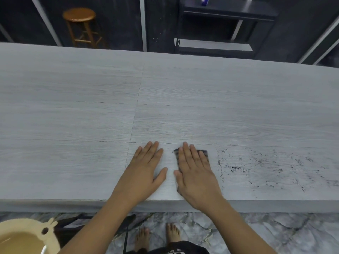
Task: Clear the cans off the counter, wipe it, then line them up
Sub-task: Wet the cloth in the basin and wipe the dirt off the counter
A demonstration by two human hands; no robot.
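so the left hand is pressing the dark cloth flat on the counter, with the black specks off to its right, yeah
Not quite: the head view shows the right hand pressing the dark cloth flat on the counter. The left hand lies flat on bare counter beside it. The black specks are indeed off to the right.

Beyond your worktop you see a dark wall (119, 21), a round wooden stool (80, 24) and black shelving (227, 13); grey marbled floor (275, 233) lies below.
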